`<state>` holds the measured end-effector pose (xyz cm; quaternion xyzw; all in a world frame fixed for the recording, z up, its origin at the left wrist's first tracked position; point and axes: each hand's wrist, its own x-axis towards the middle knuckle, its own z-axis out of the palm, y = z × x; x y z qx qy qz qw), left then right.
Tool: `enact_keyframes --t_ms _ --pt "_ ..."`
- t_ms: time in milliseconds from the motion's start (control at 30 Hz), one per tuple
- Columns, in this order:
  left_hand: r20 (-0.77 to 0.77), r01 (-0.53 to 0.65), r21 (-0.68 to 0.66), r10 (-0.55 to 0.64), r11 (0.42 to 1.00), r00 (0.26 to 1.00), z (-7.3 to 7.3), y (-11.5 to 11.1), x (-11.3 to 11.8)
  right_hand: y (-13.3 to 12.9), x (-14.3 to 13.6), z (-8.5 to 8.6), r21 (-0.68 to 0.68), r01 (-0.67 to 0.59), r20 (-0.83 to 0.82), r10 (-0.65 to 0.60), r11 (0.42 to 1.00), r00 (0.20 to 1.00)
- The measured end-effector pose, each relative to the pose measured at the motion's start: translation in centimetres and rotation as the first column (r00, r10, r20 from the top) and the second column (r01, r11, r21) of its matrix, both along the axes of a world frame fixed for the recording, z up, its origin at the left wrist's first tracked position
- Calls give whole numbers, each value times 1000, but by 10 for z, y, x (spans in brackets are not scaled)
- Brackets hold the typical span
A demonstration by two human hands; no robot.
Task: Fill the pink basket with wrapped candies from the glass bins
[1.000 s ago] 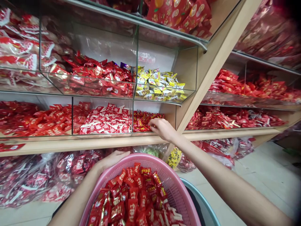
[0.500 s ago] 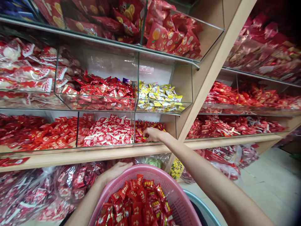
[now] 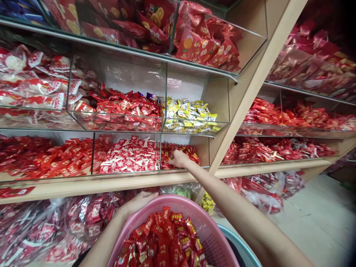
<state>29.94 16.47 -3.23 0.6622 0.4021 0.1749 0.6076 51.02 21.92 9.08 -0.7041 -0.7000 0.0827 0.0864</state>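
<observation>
My left hand (image 3: 139,202) grips the far left rim of a pink plastic basket (image 3: 125,233), its fingertips partly hidden behind the edge. Inside the basket lies a heap of red wrapped candies (image 3: 164,237), some with yellow lettering. My right hand (image 3: 178,159) reaches into a small lower bin of red and yellow wrapped candies (image 3: 191,152). Its fingers are curled closed among the wrappers; what they hold, if anything, is hidden.
Clear dividers (image 3: 160,152) split the wooden shelves. Beside my right hand is a bin of red and white candies (image 3: 133,155); yellow-wrapped candies (image 3: 189,113) lie above. A slanted wooden post (image 3: 244,100) stands right. Below are bagged sweets (image 3: 44,230) and a blue basin (image 3: 239,241).
My right hand has shifted slightly left within the same bin, its fingers still curled. My left hand stays on the basket rim. The view has moved slightly.
</observation>
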Motion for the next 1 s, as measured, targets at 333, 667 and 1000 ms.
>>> enact_keyframes --t_ms 333,667,1000 --pt "6 0 -6 0 1000 1000 -2 0 2 0 4 -11 -13 -49 -71 48 999 996" --pt "-18 0 -23 -1 1000 1000 -2 0 2 -14 18 16 152 -58 -167 83 987 982" --pt "-22 -6 -21 5 1000 1000 2 0 -3 -159 40 -26 157 -247 -178 273 956 945"
